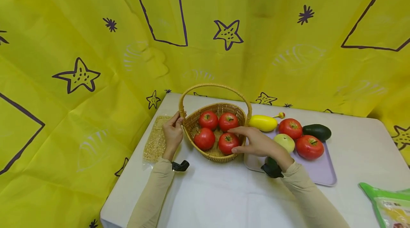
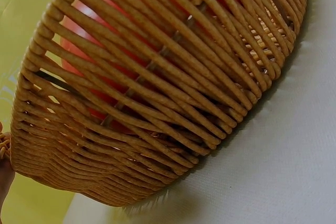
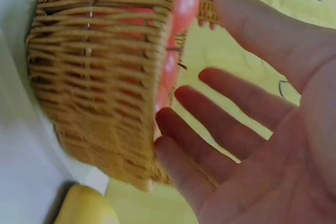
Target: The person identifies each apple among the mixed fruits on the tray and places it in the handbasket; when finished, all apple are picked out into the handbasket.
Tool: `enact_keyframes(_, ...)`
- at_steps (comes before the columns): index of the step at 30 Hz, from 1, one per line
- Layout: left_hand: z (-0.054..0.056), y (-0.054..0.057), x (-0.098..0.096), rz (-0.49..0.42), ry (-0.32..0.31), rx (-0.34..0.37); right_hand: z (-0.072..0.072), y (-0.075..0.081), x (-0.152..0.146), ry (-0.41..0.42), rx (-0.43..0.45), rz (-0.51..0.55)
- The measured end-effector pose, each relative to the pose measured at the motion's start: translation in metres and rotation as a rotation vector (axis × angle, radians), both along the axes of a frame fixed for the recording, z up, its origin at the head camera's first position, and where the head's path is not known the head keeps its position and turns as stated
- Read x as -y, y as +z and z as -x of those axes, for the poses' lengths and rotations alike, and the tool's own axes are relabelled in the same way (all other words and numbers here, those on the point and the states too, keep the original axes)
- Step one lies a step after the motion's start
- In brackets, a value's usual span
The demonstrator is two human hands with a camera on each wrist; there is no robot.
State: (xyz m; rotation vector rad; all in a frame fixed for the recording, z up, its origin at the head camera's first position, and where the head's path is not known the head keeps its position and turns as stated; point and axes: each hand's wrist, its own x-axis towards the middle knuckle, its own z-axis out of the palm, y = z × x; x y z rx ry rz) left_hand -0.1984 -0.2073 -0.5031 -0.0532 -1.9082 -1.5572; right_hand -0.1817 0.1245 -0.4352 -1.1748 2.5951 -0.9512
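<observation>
A brown wicker basket (image 1: 221,105) with a tall arched handle stands on the white table and holds several red tomatoes (image 1: 205,139). My left hand (image 1: 173,133) grips the basket at its left side, where the handle meets the rim. Over the right rim reaches my right hand (image 1: 254,142), its fingers spread and loosely bent around the front-right tomato (image 1: 228,142). The right wrist view shows the palm and fingers (image 3: 226,124) apart, with nothing held. In the left wrist view, the basket's woven side (image 2: 157,93) hides most of the tomatoes.
Right of the basket, a lilac tray (image 1: 323,174) bears tomatoes (image 1: 309,147), a pale green round fruit (image 1: 284,143), a dark green oblong vegetable (image 1: 317,132) and a yellow one (image 1: 263,123). A bag of grains (image 1: 155,142) lies left; a green-edged packet (image 1: 390,205) lies far right.
</observation>
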Motion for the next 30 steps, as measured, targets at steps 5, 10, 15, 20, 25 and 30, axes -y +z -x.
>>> enact_keyframes(5,-0.001,0.000,-0.001,0.005,0.008,0.020,-0.008,0.003,-0.024,-0.026,-0.026,0.079)
enact_keyframes(10,0.000,0.000,-0.004,0.019,0.033,0.036,-0.014,0.008,-0.052,-0.129,-0.044,0.124)
enact_keyframes(15,0.002,-0.001,-0.004,0.020,0.050,0.021,-0.019,0.012,-0.084,-0.267,-0.054,0.142)
enact_keyframes(20,0.001,0.000,-0.001,0.001,0.041,0.012,-0.021,0.015,-0.114,-0.352,-0.082,0.131)
enact_keyframes(25,0.000,0.001,-0.001,-0.002,0.021,0.019,-0.024,0.013,-0.146,-0.456,-0.020,0.120)
enact_keyframes(30,-0.001,0.001,-0.002,0.001,0.008,0.015,-0.029,0.003,-0.172,-0.527,-0.014,0.087)
